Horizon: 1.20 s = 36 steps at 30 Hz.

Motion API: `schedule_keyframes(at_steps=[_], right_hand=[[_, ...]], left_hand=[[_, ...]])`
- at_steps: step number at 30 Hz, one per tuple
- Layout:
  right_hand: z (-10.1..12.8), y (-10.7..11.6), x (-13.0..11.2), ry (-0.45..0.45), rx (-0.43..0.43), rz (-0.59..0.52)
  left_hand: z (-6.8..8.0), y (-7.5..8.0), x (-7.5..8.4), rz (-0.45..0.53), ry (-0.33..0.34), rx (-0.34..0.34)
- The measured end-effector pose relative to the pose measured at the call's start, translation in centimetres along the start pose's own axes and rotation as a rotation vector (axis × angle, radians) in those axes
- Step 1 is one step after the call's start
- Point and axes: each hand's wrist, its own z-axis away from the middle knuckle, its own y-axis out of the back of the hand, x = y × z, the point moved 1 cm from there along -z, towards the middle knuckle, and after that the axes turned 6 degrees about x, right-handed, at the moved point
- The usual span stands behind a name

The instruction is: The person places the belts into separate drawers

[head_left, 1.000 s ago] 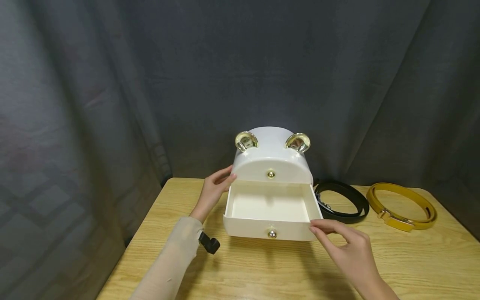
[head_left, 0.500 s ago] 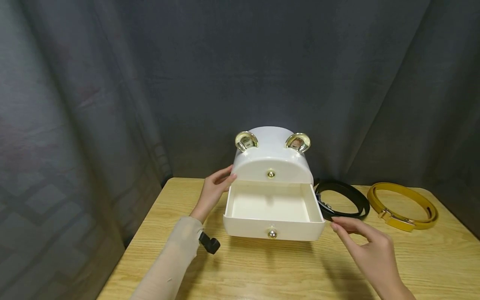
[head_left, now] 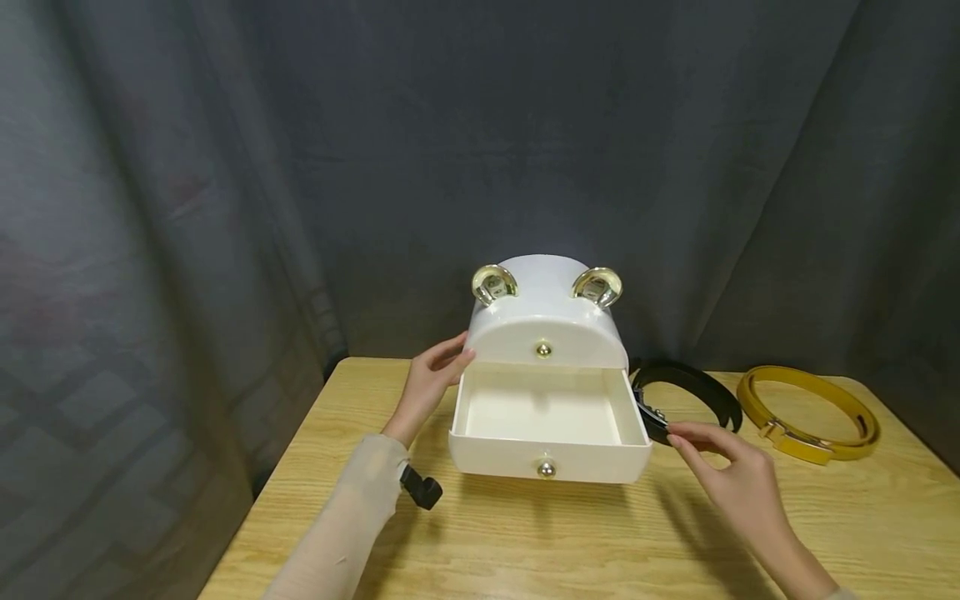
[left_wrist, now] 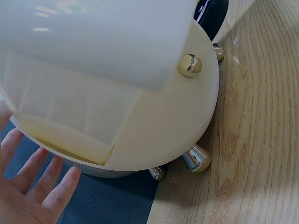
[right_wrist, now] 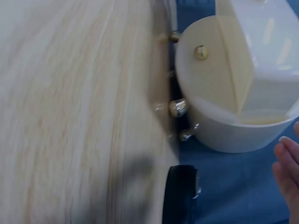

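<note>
Black belt (head_left: 686, 393), coiled just right of the white drawer box (head_left: 546, 333) on the table (head_left: 862, 517), now has the right hand (head_left: 731, 477) at its buckle end with fingers loosely extended, having left the open drawer's (head_left: 547, 421) front corner a second ago. The left hand (head_left: 431, 383) still rests flat-fingered against the box's left side. Right of the black belt lies a yellow belt (head_left: 810, 408), near the table's far edge.

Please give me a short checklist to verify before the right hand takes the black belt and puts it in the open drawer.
1. Drawer of the white domed box pulled open: ok.
2. Drawer holds nothing: ok.
3. Left hand steadies the box's side: ok.
4. Right hand holds nothing, fingers by the coiled black leather belt: ok.
5. Firm grip on the belt: not ok.
6. Yellow belt lies apart from the black one: ok.
</note>
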Motion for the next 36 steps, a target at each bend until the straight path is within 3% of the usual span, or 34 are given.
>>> schedule_keyframes(at_steps=[10,17,20,31,36], right_hand=[[-1.1,-1.5,2.8,-0.016,-0.088,0.029],[-1.7,-2.1,4.8,-0.02,-0.147,0.076],[-1.8,-2.2,5.7,-0.028,-0.17,0.07],[-2.4,-2.7,8.0,-0.071,-0.264,0.079],[-2.8,-3.1,9.2,-0.1,-0.346,0.103]], left_hand=[[0.0,0.0,0.0,-0.006,0.0,-0.007],[-1.6,0.1,-2.9,0.013,0.004,0.009],[-1.8,0.0,-3.3,0.011,-0.01,0.019],[-1.8,0.0,-3.4,-0.01,-0.026,0.036],[-1.8,0.1,-3.4,-0.016,-0.022,0.038]])
